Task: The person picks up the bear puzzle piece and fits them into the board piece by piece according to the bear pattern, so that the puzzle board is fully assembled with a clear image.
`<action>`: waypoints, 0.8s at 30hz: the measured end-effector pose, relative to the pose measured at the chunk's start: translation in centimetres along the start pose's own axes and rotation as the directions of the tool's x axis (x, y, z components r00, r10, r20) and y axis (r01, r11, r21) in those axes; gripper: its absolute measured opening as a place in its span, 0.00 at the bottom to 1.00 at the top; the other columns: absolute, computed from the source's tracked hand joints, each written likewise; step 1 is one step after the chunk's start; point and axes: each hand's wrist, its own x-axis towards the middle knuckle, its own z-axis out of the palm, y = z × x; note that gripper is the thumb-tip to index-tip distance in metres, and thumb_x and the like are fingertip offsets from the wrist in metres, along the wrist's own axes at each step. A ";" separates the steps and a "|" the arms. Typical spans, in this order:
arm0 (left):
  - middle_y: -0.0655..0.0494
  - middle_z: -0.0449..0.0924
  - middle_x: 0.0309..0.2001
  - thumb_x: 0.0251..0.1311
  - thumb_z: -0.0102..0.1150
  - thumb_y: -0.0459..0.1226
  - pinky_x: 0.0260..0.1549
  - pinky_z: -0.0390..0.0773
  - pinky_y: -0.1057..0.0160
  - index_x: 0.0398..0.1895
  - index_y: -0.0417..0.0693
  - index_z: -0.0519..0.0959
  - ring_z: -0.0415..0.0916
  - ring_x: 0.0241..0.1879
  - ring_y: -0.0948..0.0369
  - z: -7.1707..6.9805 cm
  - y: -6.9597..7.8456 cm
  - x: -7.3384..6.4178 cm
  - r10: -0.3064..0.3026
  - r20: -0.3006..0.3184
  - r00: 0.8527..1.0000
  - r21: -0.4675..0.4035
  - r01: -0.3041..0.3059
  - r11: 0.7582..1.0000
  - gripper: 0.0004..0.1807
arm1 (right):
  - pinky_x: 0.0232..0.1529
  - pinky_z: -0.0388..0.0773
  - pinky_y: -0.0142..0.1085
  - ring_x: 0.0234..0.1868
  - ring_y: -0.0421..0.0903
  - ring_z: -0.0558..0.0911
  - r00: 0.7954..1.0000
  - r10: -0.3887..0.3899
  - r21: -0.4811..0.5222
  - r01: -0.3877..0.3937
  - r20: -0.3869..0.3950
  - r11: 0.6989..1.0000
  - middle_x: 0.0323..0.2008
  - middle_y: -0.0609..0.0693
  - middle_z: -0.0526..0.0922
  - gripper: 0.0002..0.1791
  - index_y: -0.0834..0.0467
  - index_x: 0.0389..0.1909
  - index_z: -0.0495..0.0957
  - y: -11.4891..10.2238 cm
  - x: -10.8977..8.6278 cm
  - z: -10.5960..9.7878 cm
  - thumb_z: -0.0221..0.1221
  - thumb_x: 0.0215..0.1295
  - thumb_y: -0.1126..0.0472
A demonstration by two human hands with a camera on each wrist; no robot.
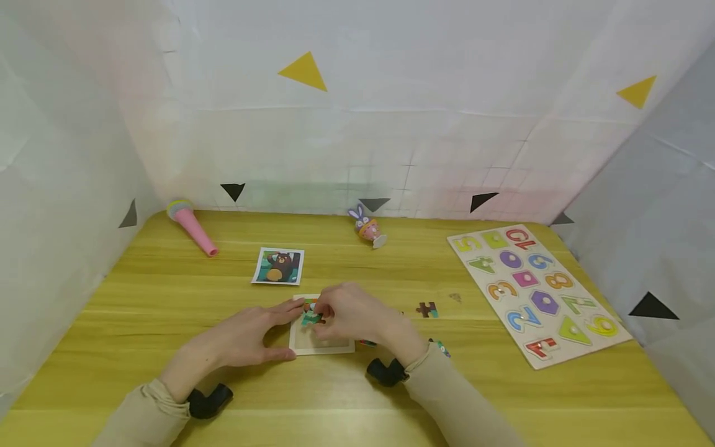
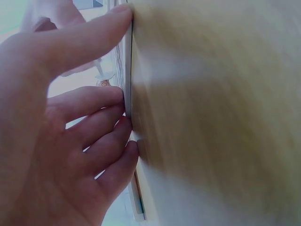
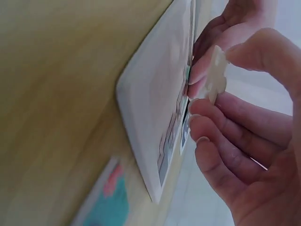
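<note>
A small white-rimmed jigsaw tray [image 1: 329,349] lies flat on the wooden table, with colourful pieces in its upper part and a bare pale area below. My right hand [image 1: 357,313] is over the tray, pinching a jigsaw piece [image 3: 216,77] between thumb and fingers; its pale back and edge show in the right wrist view. Along the tray's left side rests my left hand [image 1: 246,338], thumb at the near corner and fingers extended toward the far edge. In the left wrist view, the fingertips [image 2: 123,96] touch the tray's edge. My right hand partly covers the tray.
A bear picture card [image 1: 281,267] lies beyond the tray. Loose jigsaw pieces sit to the right, one brown [image 1: 427,309] and one teal [image 1: 441,347] by my right wrist. A number-and-shape board [image 1: 494,273] is at right, a pink microphone [image 1: 192,226] far left, a rabbit toy [image 1: 368,228] at the back.
</note>
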 end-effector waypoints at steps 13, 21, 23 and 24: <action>0.52 0.57 0.77 0.62 0.62 0.58 0.63 0.71 0.45 0.75 0.48 0.64 0.67 0.69 0.47 0.0 -0.1 0.0 -0.001 0.000 1.000 0.006 0.001 1.000 0.43 | 0.31 0.69 0.21 0.30 0.35 0.73 0.994 -0.096 -0.001 0.096 0.050 0.995 0.34 0.46 0.79 0.11 0.57 0.45 0.87 0.8 0.4 1.0 0.66 0.63 0.58; 0.51 0.58 0.77 0.62 0.64 0.56 0.63 0.72 0.46 0.75 0.48 0.64 0.68 0.68 0.48 0.0 0.1 0.1 -0.009 -0.007 1.000 -0.001 0.009 1.000 0.43 | 0.33 0.70 0.20 0.32 0.39 0.78 0.996 -0.084 0.023 0.084 0.011 0.996 0.35 0.48 0.80 0.11 0.56 0.45 0.87 0.7 0.5 1.5 0.68 0.63 0.59; 0.51 0.58 0.77 0.62 0.64 0.57 0.63 0.72 0.46 0.76 0.48 0.64 0.69 0.67 0.48 -0.1 0.1 0.1 -0.009 -0.007 1.000 0.000 0.009 1.000 0.43 | 0.33 0.71 0.20 0.32 0.40 0.79 0.998 -0.067 0.037 0.066 0.007 0.997 0.35 0.48 0.80 0.11 0.56 0.45 0.87 0.6 0.5 1.5 0.68 0.63 0.60; 0.50 0.59 0.76 0.62 0.64 0.57 0.62 0.73 0.46 0.76 0.48 0.63 0.70 0.67 0.48 -0.1 0.1 0.1 -0.009 -0.007 1.000 0.001 0.009 1.000 0.43 | 0.33 0.71 0.20 0.32 0.40 0.79 0.998 -0.060 0.040 0.060 0.005 0.997 0.35 0.48 0.80 0.11 0.56 0.45 0.87 0.6 0.5 1.5 0.68 0.63 0.59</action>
